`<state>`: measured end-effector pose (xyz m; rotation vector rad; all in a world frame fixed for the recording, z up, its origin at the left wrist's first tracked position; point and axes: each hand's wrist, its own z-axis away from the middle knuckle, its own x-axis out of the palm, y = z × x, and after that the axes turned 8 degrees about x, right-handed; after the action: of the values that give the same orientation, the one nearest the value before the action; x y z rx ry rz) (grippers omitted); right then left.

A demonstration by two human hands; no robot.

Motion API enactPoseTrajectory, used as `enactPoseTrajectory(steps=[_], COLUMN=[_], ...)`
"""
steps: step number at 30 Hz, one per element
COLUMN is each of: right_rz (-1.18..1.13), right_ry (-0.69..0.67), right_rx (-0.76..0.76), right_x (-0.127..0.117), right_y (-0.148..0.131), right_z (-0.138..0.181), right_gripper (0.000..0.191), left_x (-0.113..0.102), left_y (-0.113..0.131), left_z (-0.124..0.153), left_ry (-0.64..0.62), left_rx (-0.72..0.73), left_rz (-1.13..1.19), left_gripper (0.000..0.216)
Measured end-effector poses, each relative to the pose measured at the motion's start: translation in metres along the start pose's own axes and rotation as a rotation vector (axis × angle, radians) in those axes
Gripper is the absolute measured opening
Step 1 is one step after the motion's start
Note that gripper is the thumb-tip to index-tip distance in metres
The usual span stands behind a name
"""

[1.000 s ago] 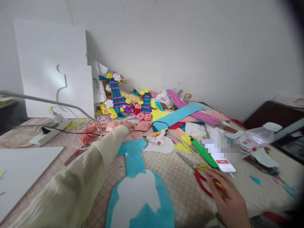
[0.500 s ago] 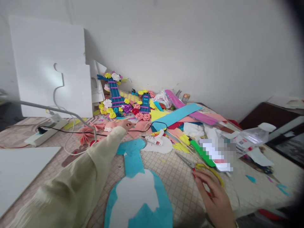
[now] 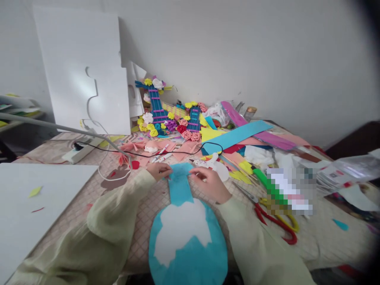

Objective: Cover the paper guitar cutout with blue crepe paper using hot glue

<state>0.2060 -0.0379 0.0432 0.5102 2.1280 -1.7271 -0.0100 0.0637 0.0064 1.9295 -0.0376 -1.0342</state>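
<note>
A guitar-shaped cutout [image 3: 181, 192], partly covered in blue paper with a bare white patch on its round body, lies flat before me. Its narrow end points away toward the wall. My left hand [image 3: 159, 171] pinches the left edge of that far end, fingers closed. At the opposite edge, the thumb and fingertips of my right hand [image 3: 211, 185] are closed on the blue paper. A white glue gun [image 3: 211, 161] lies just beyond my right hand on a white piece. To the right rest red-handled scissors [image 3: 276, 217], overlapping a yellow-handled pair [image 3: 292, 221].
Paper-flower guitars [image 3: 154, 105] lean at the back by a tall white board [image 3: 86, 79]. A black cord [image 3: 133, 151] crosses from the power strip [image 3: 83, 147]. Blue and pink strips, a green cutter [image 3: 268, 186] and a plastic bottle [image 3: 350, 170] lie right. A white sheet [image 3: 59, 198] lies left.
My right hand has left the red-handled scissors and moved to the cutout's far end. My left hand has drawn back from the pink paper to the opposite edge. The view has shifted.
</note>
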Motion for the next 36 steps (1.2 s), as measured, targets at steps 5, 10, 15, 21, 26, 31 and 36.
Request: enactPoseTrajectory(steps=[5,10,15,21,26,31,36], right_rz=[-0.019,-0.029,0.002,0.045,0.073,0.325,0.6], right_ry=[0.005,0.089,0.092,0.045,0.01,-0.092,-0.198], right_rx=[-0.01,0.0,-0.024,-0.058,-0.099,-0.267,-0.347], right_x=[0.03,0.03,0.029,0.032,0.037,0.043,0.051], right_y=[0.023,0.042,0.042,0.038,0.042,0.04,0.033], right_z=[-0.029,-0.023,-0.019,-0.018,-0.017,-0.016,-0.015], right_gripper=[0.017,0.018,0.017,0.017,0.019,0.028,0.035], left_x=[0.008,0.015,0.021,0.026,0.029,0.029,0.028], left_y=[-0.012,-0.026,-0.027,-0.031,-0.033,-0.03,-0.028], left_z=[0.008,0.009,0.013,0.017,0.018,0.018,0.018], left_ry=[0.115,0.212,0.239,0.294,0.306,0.308,0.289], left_rx=[0.066,0.104,0.118,0.086,0.065,0.056,0.052], left_rz=[-0.139,-0.183,-0.138,-0.153,-0.189,-0.221,-0.237], left_gripper=[0.018,0.015,0.022,0.022,0.019,0.017,0.018])
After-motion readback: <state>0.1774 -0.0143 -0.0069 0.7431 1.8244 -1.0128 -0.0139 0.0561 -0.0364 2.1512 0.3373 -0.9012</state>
